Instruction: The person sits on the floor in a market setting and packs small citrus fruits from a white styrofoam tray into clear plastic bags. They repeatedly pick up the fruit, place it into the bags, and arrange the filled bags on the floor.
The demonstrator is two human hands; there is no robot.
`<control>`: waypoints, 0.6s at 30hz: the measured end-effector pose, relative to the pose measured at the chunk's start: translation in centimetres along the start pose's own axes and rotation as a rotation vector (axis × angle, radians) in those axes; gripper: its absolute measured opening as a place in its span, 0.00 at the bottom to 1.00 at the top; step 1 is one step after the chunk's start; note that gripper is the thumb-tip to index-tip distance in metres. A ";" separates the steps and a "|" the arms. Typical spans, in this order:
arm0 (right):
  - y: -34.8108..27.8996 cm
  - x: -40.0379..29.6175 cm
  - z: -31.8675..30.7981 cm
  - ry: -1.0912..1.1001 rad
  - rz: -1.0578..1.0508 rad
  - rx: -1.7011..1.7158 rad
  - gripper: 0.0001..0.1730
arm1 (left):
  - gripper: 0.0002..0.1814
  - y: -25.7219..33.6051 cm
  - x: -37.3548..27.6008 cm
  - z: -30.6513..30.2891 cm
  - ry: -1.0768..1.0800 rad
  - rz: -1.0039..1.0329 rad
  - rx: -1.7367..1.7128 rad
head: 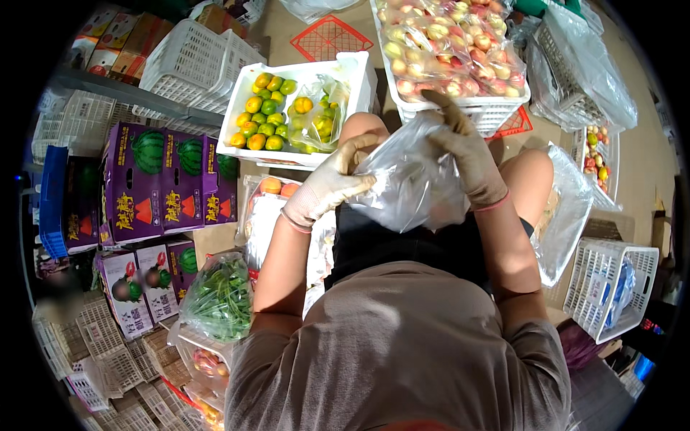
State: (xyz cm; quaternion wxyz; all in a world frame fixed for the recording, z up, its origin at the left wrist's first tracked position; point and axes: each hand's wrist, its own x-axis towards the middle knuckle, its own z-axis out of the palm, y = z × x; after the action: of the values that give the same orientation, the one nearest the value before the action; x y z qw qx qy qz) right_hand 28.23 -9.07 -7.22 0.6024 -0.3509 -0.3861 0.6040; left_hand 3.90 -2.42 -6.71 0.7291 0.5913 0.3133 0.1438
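Observation:
Both my hands wear pale work gloves stained on the fingers. Between them, above my lap, a clear plastic bag (pixel 409 178) hangs crumpled; its contents cannot be made out. My left hand (pixel 339 175) grips its left edge, the thumb lying against the film. With thumb and fingers spread around the upper right side, my right hand (pixel 466 148) also holds the bag. Just beyond, a white plastic crate (pixel 463 118) is heaped with nectarines or peaches (pixel 431 59) under clear film. A white foam box (pixel 307 67) at front left contains green-orange citrus fruit (pixel 264 116), some inside a clear bag (pixel 326 121).
Purple watermelon cartons (pixel 148 183) stand at left, near stacked white crates (pixel 183 59). Bagged leafy greens (pixel 221 296) sit by my left elbow. On the floor lies a red plastic grid (pixel 331 37). At right are a film-covered crate (pixel 582 70) and a white basket (pixel 590 285).

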 end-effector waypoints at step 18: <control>-2.1 0.5 0.9 0.033 -0.196 -0.271 0.37 | 0.41 1.4 1.4 -3.6 -0.133 0.088 -0.384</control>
State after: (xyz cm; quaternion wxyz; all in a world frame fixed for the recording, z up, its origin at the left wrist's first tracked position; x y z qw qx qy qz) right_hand 28.35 -8.62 -4.86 0.6119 -0.3996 -0.4864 0.4789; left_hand 2.92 1.53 -6.19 0.8405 0.4627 0.2054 0.1932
